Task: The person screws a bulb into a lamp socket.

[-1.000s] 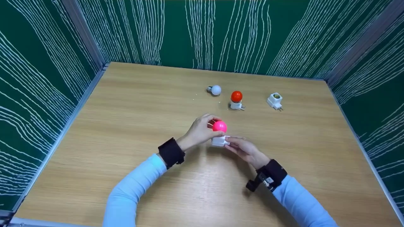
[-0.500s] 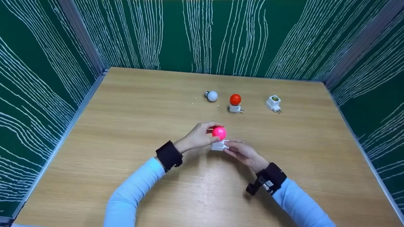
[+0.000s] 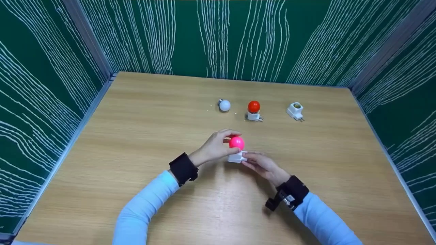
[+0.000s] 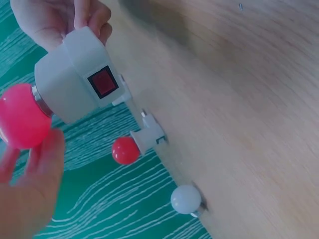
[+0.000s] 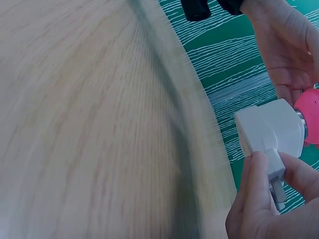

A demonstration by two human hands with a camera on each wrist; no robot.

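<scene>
Between finger and thumb, my left hand holds a pink light bulb. The bulb's metal base sits partly in a white plug-in lamp socket, some of the metal showing in the left wrist view. My right hand pinches that socket by its plug end, the metal prongs poking out past the fingers in the right wrist view. A dark red switch marks one side of the socket. Bulb and socket are held above the wooden table.
Farther back, a red bulb stands in a second white socket. To its left lies a white bulb on its side. At the right is a third socket with an open top. Green walls bound the table.
The white bulb has rolled left and a little nearer, away from the red bulb. My left fingers have shifted slightly on the pink bulb. My right hand's grip looks the same.
</scene>
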